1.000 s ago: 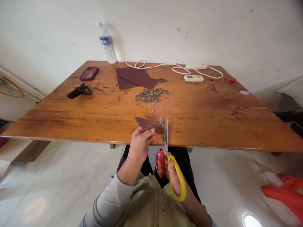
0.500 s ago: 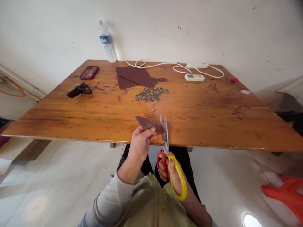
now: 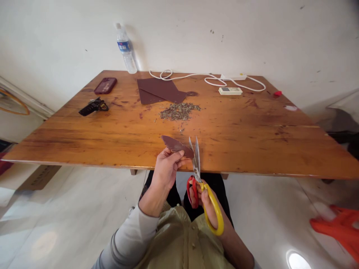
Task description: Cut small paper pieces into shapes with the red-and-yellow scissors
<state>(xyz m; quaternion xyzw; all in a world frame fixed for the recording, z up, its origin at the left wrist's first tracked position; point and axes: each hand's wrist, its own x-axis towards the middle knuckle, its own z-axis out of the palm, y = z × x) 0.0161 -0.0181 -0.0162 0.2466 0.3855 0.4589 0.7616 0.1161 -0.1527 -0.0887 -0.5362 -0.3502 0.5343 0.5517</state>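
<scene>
My left hand (image 3: 166, 170) pinches a small maroon paper piece (image 3: 176, 145) with a jagged upper edge, holding it over the near edge of the wooden table (image 3: 252, 142). Beside it, my right hand (image 3: 204, 201) grips scissors (image 3: 200, 179) with a red and a yellow handle. Their blades are slightly apart and point away from me, right at the paper's right end. Farther out on the table lie a heap of fine cuttings (image 3: 179, 111) and larger maroon sheets (image 3: 159, 90).
A water bottle (image 3: 126, 49) stands at the table's back edge. A dark red phone (image 3: 105, 85) and a black clip-like object (image 3: 93, 107) lie at the left. A white cable (image 3: 196, 77), power strip and small white device (image 3: 230, 90) lie at the back right. Orange cloth (image 3: 342, 229) lies on the floor.
The paper piece has tilted a little in my left hand. My right hand and the scissors' handles have shifted slightly right and down. The blades stay at the paper's end.
</scene>
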